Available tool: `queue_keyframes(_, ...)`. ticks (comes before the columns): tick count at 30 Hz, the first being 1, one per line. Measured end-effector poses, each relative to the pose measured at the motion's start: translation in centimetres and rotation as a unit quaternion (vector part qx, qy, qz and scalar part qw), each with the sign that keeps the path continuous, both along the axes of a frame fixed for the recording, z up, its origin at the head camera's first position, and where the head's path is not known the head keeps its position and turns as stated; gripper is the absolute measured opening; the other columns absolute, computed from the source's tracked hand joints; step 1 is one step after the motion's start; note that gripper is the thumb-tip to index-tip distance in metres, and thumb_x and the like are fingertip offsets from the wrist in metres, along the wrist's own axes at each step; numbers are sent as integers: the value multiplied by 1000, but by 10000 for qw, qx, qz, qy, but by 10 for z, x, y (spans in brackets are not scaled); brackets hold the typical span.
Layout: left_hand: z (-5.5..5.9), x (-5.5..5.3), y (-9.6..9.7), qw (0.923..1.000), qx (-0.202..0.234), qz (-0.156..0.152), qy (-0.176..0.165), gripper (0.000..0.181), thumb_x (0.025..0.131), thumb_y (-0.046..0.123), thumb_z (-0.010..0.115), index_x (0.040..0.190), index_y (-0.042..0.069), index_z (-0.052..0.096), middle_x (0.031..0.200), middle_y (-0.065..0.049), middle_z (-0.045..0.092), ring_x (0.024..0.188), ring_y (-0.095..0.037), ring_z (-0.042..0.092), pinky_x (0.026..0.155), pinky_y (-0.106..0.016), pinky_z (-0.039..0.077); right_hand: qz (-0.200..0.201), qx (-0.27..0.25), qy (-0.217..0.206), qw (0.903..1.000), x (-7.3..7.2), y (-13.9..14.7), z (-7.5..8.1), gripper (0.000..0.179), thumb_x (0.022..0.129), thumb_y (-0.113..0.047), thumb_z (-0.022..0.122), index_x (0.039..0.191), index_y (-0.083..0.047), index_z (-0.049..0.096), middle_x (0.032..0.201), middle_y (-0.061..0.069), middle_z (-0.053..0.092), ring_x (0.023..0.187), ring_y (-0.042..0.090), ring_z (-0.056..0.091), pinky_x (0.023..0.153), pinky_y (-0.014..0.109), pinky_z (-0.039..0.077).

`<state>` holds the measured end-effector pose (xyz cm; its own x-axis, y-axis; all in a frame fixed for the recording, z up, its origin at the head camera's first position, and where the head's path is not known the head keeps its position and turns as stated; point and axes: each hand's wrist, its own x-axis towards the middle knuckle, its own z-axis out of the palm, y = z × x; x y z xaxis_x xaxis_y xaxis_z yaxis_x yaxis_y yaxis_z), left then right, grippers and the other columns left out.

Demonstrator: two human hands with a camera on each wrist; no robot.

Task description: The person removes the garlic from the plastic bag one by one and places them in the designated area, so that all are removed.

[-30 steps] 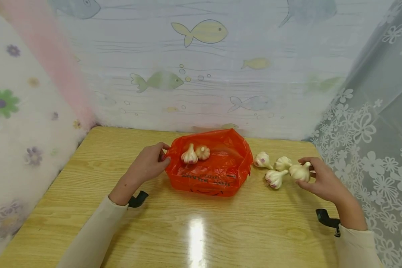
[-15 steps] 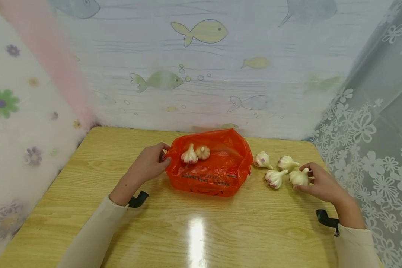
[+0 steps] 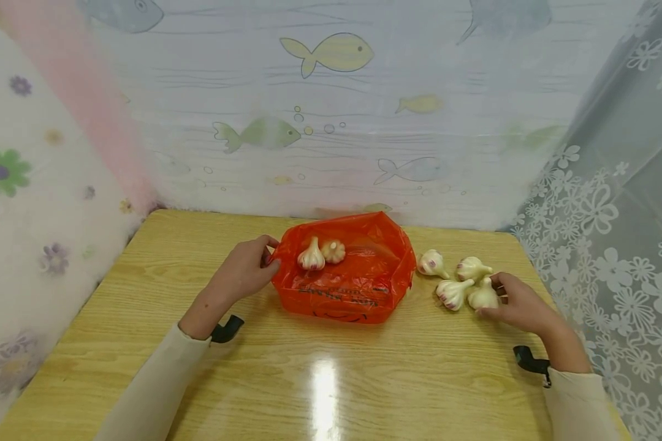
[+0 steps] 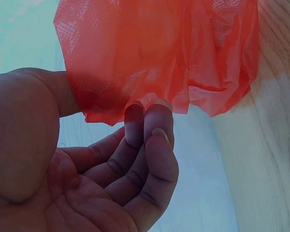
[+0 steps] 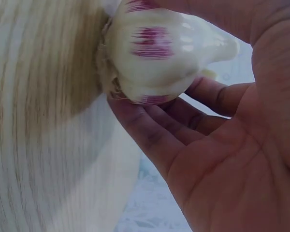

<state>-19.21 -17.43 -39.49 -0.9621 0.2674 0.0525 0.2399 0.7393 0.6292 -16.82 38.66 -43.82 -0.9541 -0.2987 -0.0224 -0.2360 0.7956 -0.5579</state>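
An orange-red plastic bag (image 3: 342, 309) lies with its mouth spread, and two garlic bulbs (image 3: 311, 255) are in its left part. My left hand (image 3: 243, 267) pinches the bag's left rim between thumb and fingers; the left wrist view shows the thin plastic (image 4: 130, 53) at the fingertips. On the right, my right hand (image 3: 521, 303) grips a garlic bulb (image 3: 483, 295) with thumb and fingers about it. In the right wrist view this bulb (image 5: 154, 53) shows purple streaks and a root end close to the wood.
Three more garlic bulbs lie right of the bag: one near its edge (image 3: 432, 263), one in front (image 3: 453, 294) and one behind (image 3: 472, 269). The wooden table (image 3: 408, 380) ends at a fish-print curtain (image 3: 331, 159) behind.
My right hand has moved left and slightly down with its garlic bulb, close to the others. The rear bulb now lies turned, its stem pointing right. My left hand and the bag stay in place.
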Motion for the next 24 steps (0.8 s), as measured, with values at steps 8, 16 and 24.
queue_keyframes(8, -1, -1, 0, 10000, -30, -4, 33, 37, 101, 15, 64, 134, -3, 60, 81, -5, 64, 65, -19, 56, 62, -33, 51, -162, 39, -130, 9998, 0, -4, 1, 62, 86, -17, 89, 124, 14, 52, 120, 32, 60, 109, 49, 63, 88, 59, 55)
queue_keyframes(16, -1, 0, 1, 10000, -13, -15, 57, 37, 101, 15, 64, 134, -3, 60, 80, -4, 65, 65, -18, 57, 62, -33, 51, -269, 124, -241, 9993, 3, -4, 5, 69, 89, -25, 87, 132, 15, 51, 126, 34, 60, 114, 51, 63, 95, 63, 53)
queue_keyframes(24, 0, 0, 1, 10000, -5, -33, 74, 37, 101, 15, 63, 134, -3, 60, 79, -4, 64, 63, -18, 56, 61, -34, 51, -201, 331, -60, 9992, 12, 2, 23, 69, 93, -27, 83, 136, 16, 50, 132, 37, 56, 119, 57, 57, 98, 67, 48)
